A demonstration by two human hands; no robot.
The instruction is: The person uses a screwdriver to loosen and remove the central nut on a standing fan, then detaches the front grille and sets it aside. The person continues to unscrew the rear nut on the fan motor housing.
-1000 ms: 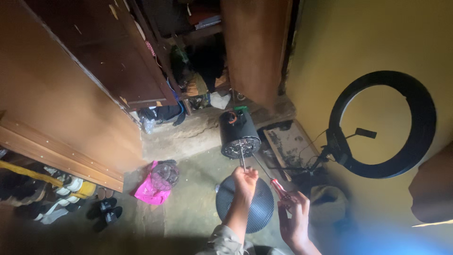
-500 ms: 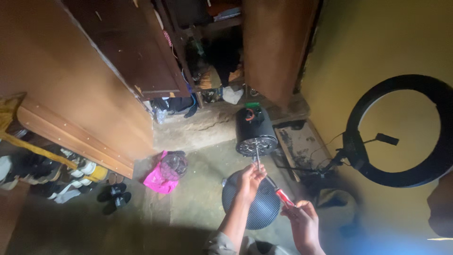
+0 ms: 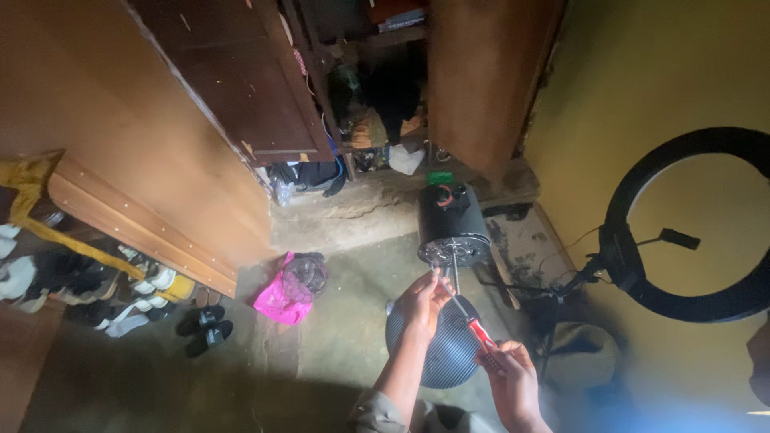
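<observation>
Ring light [image 3: 690, 224] cut off at right edge (shelf stuff too dark).

Pink bag [image 3: 282, 298] — ring light [image 3: 690, 228]

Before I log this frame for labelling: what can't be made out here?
- Head view: where the screwdriver tip meets the fan motor face; too small, and the left hand covers it.
- Right hand: its grip on the handle end is dim and blurred.
- Round grille on the floor: partly behind the forearm.
- Ring light: cut by the right edge.
- Cupboard contents: too dark.
</observation>
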